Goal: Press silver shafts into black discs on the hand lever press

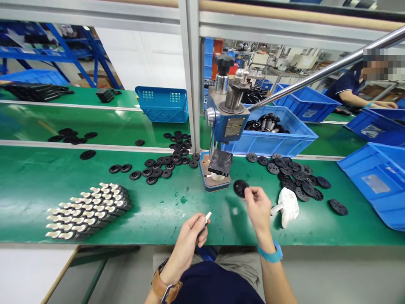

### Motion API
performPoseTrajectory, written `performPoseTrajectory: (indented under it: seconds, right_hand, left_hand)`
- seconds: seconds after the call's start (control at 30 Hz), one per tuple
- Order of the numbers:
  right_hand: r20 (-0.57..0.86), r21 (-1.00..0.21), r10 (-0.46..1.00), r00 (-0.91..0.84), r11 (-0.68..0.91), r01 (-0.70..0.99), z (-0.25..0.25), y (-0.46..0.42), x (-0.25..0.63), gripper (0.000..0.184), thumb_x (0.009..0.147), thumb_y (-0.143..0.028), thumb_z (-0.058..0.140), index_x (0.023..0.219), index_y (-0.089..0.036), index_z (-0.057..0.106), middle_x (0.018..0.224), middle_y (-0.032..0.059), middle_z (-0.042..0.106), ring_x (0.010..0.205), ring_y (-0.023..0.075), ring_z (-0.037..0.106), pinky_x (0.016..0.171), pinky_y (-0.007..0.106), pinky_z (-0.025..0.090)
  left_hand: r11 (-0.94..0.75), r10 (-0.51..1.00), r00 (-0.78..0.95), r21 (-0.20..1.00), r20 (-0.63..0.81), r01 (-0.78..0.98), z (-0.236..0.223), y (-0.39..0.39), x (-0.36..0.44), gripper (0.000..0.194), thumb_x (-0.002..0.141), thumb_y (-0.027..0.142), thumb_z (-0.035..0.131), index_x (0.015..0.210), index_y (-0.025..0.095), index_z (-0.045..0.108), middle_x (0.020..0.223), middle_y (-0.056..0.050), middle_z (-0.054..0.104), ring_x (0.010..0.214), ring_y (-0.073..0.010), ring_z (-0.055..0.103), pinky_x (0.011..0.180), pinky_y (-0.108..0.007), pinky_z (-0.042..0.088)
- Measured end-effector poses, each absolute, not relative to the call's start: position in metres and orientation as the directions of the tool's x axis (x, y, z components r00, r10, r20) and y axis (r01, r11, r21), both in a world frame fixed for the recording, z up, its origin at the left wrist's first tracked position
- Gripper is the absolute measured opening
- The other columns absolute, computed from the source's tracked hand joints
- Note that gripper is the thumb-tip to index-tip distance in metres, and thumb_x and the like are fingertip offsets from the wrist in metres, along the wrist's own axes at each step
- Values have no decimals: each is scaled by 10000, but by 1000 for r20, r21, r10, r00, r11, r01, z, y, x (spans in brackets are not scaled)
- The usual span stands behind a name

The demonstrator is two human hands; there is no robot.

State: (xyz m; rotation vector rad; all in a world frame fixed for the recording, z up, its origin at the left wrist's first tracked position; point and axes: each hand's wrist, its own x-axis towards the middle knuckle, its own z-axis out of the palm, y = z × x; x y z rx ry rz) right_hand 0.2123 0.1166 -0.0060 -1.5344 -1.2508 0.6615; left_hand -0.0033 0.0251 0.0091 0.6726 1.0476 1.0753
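Note:
My left hand (193, 233), low over the front of the green bench, is closed around a small black part with a white tip (208, 216). Most of that part is hidden by my fingers. Between thumb and fingers of my right hand (257, 207) is a round black disc (240, 188), held up by its edge. Just behind both hands stands a blue hand press (229, 120) with a black block (220, 163) above its base. A bunched white cloth or glove (288, 207) lies right of my right hand.
White-tipped black parts (91, 211) stand in rows at left. Loose discs lie left of the press (158, 166) and right of it (297, 175). A blue bin (272, 141) holds black parts. The press's long lever (316, 69) reaches up right. Another person (348, 86) works behind.

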Motion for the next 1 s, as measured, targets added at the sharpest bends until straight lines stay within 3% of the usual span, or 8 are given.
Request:
performPoseTrajectory:
  seconds: [0.1,0.27,0.47,0.6,0.77,0.9,1.0]
  right_hand:
    - [94,-966,980,175,47,254,-9,75,184,378,943,-572,586,871,-205,645,741,47,700,660,213,700,602,322,592]
    - [57,-994,996,74,50,94,-16,45,156,342,977,-524,600,916,-195,671,802,62,742,709,192,723,657,294,612]
    - [89,-996,992,90,89,14,-25,37,156,259,972,-429,658,968,-175,707,873,71,770,779,186,742,721,275,603]
    - [90,-996,985,145,90,8,-25,37,155,241,971,-413,658,944,-178,703,838,64,775,728,181,743,681,269,610]
    - [299,-948,950,89,284,146,-22,35,160,100,980,-251,645,1020,-207,725,1011,81,807,875,205,789,762,284,638]
    - [573,-777,817,-64,566,276,-26,37,171,264,943,-74,632,1138,-235,708,1201,93,782,1113,237,760,959,356,622]
    - [598,-756,795,-103,602,259,-29,38,176,301,938,-48,624,1154,-244,699,1230,97,772,1133,240,753,963,368,629]
  left_hand:
    - [361,932,134,885,-336,-294,8,29,4,438,899,603,661,885,165,635,522,93,396,451,-62,312,465,-202,246]
    - [363,930,142,908,-339,-210,3,31,14,472,886,641,651,872,172,613,527,94,400,449,-68,323,451,-202,263]
    - [360,933,115,908,-342,-215,1,25,9,498,877,663,644,871,166,602,520,98,408,449,-65,337,460,-198,268]
    - [366,930,108,907,-350,-207,1,25,7,501,873,662,647,876,163,604,514,101,404,449,-64,330,456,-196,262]
    - [370,928,120,908,-352,-195,-1,26,8,506,870,672,642,860,169,588,518,103,401,443,-62,330,447,-195,261]
    - [380,923,144,905,-357,-193,-2,26,7,511,860,684,649,851,181,560,524,113,373,447,-61,302,440,-194,248]
    - [374,925,154,906,-348,-200,-3,25,5,531,842,689,672,941,176,571,547,130,324,459,-63,266,440,-191,223]
